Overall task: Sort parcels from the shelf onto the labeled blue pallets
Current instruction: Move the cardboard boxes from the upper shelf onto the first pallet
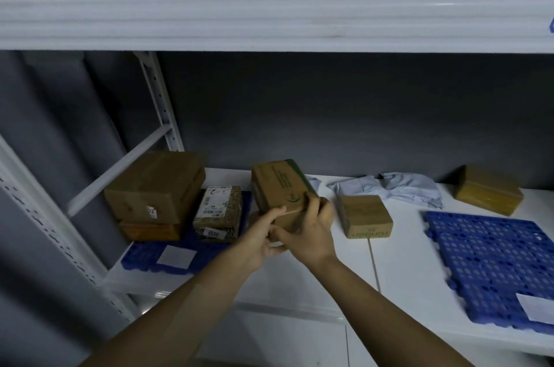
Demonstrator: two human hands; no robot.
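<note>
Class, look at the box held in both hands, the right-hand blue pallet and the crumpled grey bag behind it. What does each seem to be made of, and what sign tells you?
Held box: corrugated cardboard, matte brown with green print and folded edges.
Blue pallet: probably moulded plastic, uniform colour with a regular grid of holes.
Grey bag: likely thin plastic film, softly creased, with a slight sheen.

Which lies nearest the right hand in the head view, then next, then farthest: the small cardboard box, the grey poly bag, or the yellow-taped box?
1. small cardboard box, just right of the right hand.
2. grey poly bag, behind it.
3. yellow-taped box, far right.
</note>
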